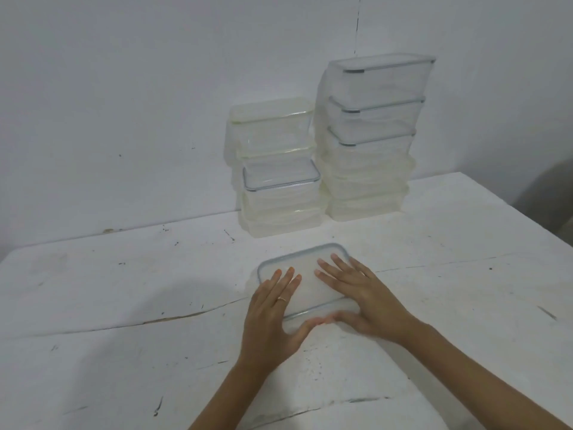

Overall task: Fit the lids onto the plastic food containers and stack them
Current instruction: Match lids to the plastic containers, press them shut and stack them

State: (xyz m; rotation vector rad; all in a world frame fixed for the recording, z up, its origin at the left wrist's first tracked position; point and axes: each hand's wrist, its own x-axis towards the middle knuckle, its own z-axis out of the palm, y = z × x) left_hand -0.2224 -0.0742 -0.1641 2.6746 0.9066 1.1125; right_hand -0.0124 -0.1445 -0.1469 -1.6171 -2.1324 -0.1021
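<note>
- The left hand (273, 308) and right hand (362, 299) lie flat on the lid (307, 283). The fingers are straight and pressing down, grasping nothing, and the thumbs meet at its near edge.
- The lid covers a container hidden beneath it, on the table (124, 305) directly before the person. Its long axis seems to run left to right, with the right end turned slightly away.
- Stacking likely means carrying it straight ahead. The shorter stack (279, 187) lies beyond the left hand and the taller stack (369, 138) beyond the right.
</note>
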